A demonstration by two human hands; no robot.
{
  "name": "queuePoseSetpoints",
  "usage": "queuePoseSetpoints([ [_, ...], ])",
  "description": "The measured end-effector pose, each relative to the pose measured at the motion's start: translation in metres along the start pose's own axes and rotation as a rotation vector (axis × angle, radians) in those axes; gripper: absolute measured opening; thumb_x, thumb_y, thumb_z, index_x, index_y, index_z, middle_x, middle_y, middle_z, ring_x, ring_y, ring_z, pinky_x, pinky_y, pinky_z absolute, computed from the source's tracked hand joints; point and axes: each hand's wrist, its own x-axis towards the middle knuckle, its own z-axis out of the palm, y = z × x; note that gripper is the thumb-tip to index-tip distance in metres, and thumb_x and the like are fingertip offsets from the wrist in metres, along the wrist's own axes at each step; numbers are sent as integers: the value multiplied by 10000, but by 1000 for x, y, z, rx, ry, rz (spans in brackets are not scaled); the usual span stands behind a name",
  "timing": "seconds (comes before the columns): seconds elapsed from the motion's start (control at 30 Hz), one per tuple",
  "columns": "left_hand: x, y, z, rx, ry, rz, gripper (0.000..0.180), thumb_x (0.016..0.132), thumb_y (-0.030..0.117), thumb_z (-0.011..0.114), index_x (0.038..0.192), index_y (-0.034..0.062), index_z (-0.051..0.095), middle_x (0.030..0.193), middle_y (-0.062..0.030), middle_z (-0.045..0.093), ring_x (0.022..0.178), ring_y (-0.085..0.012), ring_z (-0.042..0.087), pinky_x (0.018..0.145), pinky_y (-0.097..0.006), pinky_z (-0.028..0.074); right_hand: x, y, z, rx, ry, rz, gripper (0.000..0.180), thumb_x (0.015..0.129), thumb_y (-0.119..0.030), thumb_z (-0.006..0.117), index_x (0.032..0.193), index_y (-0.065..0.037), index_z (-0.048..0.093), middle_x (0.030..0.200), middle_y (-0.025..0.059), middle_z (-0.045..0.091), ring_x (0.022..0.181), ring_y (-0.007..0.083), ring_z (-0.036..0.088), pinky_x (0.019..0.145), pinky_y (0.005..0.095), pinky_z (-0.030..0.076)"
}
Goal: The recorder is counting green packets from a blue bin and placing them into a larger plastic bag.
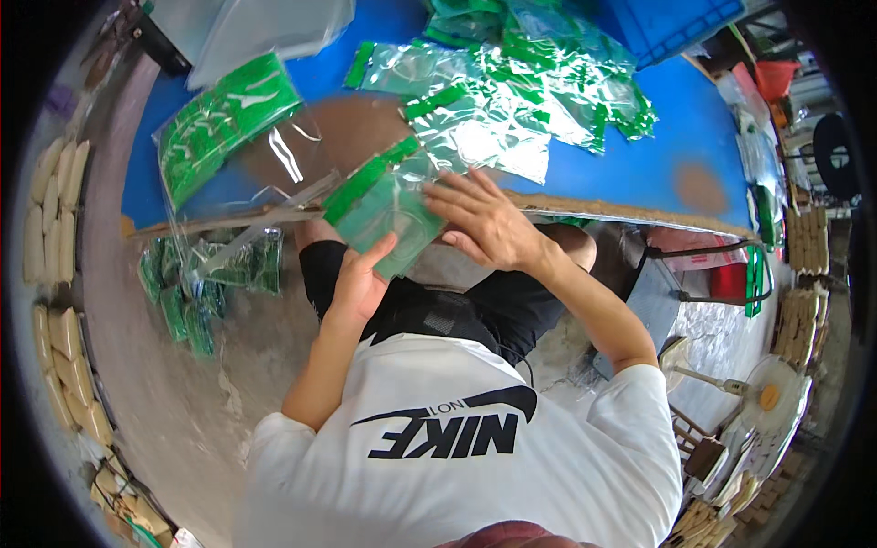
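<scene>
A clear plastic bag [388, 215] with a green strip along its upper edge lies tilted over the near edge of the table. My left hand [359, 281] grips its lower left part, thumb on top and fingers hidden underneath. Stretched nearly flat, the fingers of my right hand [482, 222] rest at the bag's right side. Just beyond is a loose pile of similar green-edged bags [493, 119], glossy with reflections. Further left lies a larger clear bag [228, 119] with green contents or print; I cannot tell which.
The blue table [658, 183] has worn brown patches. Clear plastic sheets [274, 36] and a blue crate [676, 27] are at its far side. Green packets [215, 288] show below the left edge. A fan [772, 393] stands at right; stacked tan packages [55, 210] line the left.
</scene>
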Motion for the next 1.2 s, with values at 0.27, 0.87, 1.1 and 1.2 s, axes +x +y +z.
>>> queuePoseSetpoints([
  [0.27, 11, 3, -12, 86, -7, -9, 346, 974, 128, 648, 1277, -23, 571, 1208, -135, 657, 1008, -289, 688, 845, -449, 583, 2, -2, 3, -62, 90, 171, 554, 991, -399, 558, 1422, -52, 522, 1498, 177, 480, 1469, 451, 289, 1198, 601, 209],
  [0.87, 7, 1, 5, 36, -62, -94, 493, 948, 121, 687, 1374, -28, 490, 1296, -137, 612, 1164, -304, 634, 966, -488, 550, -23, 4, -2, -118, 311, 256, 438, 965, -302, 609, 1244, 36, 598, 1335, 221, 594, 1282, 435, 518, 1125, 548, 355],
  [1.1, 10, -1, -6, 61, -110, -65, 512, 951, 107, 665, 1403, -25, 465, 1372, -137, 574, 1244, -302, 586, 1118, -484, 424, 17, 87, -21, -387, 466, 400, 715, 919, -519, 642, 1352, 39, 531, 1412, 235, 538, 1343, 392, 473, 1162, 509, 329],
  [1.2, -1, 5, -19, 13, -115, -31, 582, 943, 112, 660, 1451, -26, 411, 1415, -157, 541, 1298, -329, 545, 1158, -514, 375, 10, 70, -13, -337, 301, 303, 828, 868, -588, 663, 1399, 25, 496, 1449, 222, 491, 1363, 398, 435, 1171, 510, 305],
])
